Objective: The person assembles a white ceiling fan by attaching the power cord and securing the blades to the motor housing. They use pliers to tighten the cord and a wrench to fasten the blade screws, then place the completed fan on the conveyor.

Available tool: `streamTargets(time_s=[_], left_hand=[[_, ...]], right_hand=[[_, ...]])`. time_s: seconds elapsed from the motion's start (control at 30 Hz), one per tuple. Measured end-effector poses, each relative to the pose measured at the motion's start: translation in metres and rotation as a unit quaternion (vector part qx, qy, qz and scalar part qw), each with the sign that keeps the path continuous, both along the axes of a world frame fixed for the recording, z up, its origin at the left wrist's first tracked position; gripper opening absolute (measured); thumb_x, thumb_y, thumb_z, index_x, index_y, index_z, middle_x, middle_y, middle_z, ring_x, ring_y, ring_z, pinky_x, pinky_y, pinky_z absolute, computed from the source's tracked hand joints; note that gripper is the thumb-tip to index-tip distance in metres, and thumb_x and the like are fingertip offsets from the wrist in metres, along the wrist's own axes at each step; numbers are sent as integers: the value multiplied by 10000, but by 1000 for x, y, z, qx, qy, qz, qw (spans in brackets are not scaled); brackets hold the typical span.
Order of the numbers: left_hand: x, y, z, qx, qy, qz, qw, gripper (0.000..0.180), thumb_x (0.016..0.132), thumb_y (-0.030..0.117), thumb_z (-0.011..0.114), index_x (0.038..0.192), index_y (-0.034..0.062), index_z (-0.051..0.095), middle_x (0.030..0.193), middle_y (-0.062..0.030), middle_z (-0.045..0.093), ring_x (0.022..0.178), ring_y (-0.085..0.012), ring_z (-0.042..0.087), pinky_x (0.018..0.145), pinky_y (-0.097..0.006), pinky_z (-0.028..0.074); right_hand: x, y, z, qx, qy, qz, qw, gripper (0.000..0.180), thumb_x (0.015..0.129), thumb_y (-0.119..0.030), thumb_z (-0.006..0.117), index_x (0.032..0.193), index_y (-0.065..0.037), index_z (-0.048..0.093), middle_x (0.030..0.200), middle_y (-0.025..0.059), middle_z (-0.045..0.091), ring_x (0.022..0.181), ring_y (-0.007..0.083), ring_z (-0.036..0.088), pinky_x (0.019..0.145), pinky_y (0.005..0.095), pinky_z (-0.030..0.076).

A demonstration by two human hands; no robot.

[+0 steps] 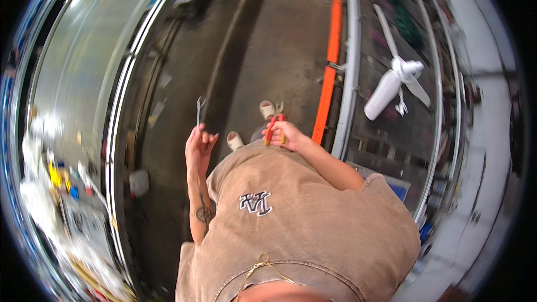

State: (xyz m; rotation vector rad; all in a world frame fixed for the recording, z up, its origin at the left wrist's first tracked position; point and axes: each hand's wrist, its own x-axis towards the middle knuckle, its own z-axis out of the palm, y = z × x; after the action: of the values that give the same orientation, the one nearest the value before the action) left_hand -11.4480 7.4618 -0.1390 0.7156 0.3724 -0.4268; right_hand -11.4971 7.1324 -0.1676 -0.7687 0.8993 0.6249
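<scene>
My left hand (200, 146) is raised in front of my left side with its fingers curled round a slim silver wrench (199, 109). The wrench's open-jaw end points up and away from me. Close to my waist, my right hand (289, 136) is closed on a pair of pliers (271, 131) with red and yellow handles. Its fingers cover part of the tool, so the jaws are hard to make out. Neither hand touches a table or any other object.
Dark floor (251, 61) runs ahead between two long benches. The left bench (89, 72) has a pale sheet top, with plastic wrap (33, 173) and small parts nearer me. On the right are an orange rail (330, 56) and a dark bench carrying a white three-bladed fan (386, 92). A white jug (139, 182) sits low at left.
</scene>
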Motion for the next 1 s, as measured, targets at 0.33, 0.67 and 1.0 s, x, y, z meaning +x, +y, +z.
streamTargets(time_s=[0.33,0.67,1.0], left_hand=[[-50,66,-188,362,129,-112,917,150,996,168,640,978,31,696,649,18,539,522,-126,559,523,-310,548],[-94,104,-233,579,185,-205,767,185,821,112,758,848,-70,777,775,-158,752,698,-245,727,681,-412,557],[-144,102,-243,615,270,-124,731,199,849,180,765,978,45,834,1045,-193,790,1039,-322,761,922,-419,582]], right_hand=[[-39,-6,-41,44,24,-129,990,167,908,-174,621,1028,-58,618,958,143,703,934,335,725,836,510,606],[-55,-26,-86,109,-2,-185,977,134,860,-202,648,872,-83,588,870,120,644,865,344,661,834,516,569],[-33,-36,-77,42,54,-116,991,104,875,-170,603,919,-79,627,955,102,684,958,340,661,917,533,547]])
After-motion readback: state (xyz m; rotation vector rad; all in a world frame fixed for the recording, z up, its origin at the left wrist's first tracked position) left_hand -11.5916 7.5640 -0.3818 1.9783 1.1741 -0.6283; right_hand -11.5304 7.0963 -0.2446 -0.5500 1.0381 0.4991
